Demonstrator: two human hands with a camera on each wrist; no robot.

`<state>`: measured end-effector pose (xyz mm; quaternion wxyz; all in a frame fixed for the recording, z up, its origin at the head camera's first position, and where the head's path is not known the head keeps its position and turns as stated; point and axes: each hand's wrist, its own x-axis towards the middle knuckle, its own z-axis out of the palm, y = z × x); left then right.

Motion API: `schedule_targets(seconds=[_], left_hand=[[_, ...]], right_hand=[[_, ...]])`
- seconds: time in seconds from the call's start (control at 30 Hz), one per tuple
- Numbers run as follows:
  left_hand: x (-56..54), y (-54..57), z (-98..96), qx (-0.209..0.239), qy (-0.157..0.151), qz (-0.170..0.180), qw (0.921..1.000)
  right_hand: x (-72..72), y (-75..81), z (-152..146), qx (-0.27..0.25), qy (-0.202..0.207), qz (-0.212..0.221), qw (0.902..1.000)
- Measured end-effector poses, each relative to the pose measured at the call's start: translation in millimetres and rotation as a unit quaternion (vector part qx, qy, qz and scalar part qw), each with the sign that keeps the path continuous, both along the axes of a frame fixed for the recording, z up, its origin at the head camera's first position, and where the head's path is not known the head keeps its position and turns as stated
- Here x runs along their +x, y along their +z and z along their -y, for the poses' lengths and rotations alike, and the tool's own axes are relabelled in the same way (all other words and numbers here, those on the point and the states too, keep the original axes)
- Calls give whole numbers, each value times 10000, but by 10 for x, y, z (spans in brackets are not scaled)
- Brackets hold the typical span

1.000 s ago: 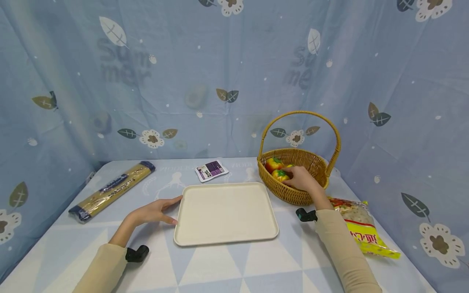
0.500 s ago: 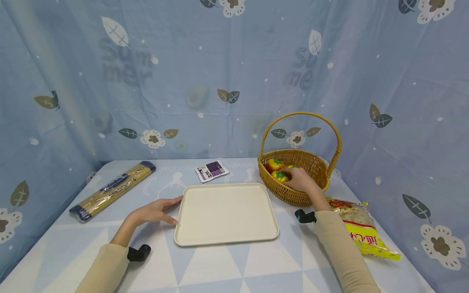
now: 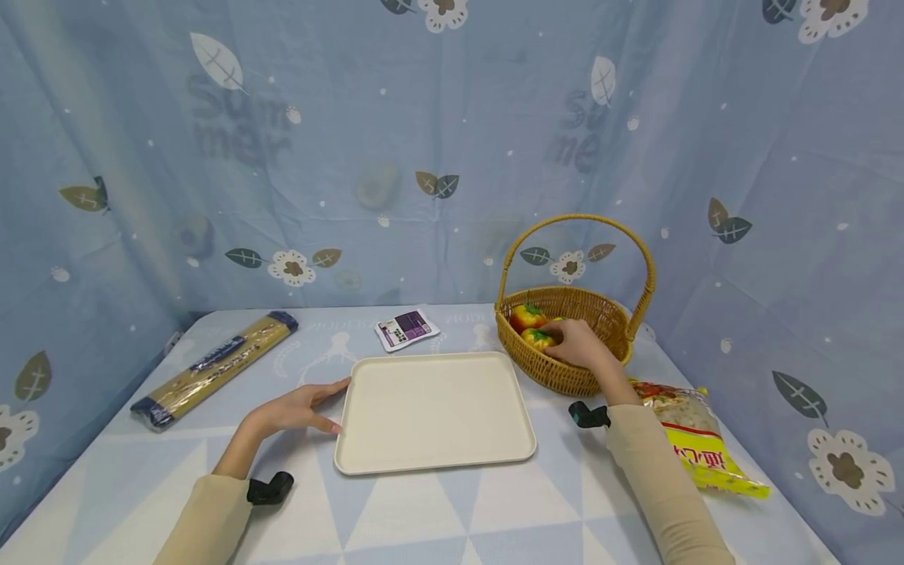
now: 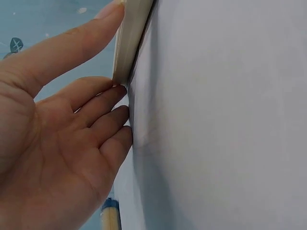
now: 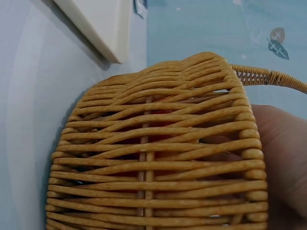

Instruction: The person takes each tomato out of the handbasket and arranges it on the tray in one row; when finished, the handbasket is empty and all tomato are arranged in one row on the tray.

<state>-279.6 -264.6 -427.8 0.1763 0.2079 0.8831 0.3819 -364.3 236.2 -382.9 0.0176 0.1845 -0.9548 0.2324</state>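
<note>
My left hand rests by the left edge of a cream rectangular tray, its fingers relaxed. Up close in the left wrist view, the thumb and fingertips touch the tray's rim. Over on the right, my right hand reaches into a wicker basket and grips a yellow bell pepper with a green top. A red-and-yellow bell pepper lies just behind it. From the right wrist, the woven basket wall hides most of the fingers and the peppers.
A long pack of noodles lies at the left. A small white-and-purple packet lies behind the tray. At the right, beside my forearm, is a yellow-and-clear food bag. The basket's tall handle arches over my right hand.
</note>
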Motion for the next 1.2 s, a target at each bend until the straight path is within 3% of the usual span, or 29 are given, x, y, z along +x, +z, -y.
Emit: schedule_targets(seconds=[0.57,0.8,1.2], left_hand=[[-12,-28,20,153,5,27,9999],[0,-34,32,169,55,87,9998],[-8,-42,38,118,56,38,9999]], right_hand=[[-38,-16,60,114,-2,144,9998],[-10,-23,37,13,-70,-14,10000],[141,95,50,-644,-884,-286,9936]])
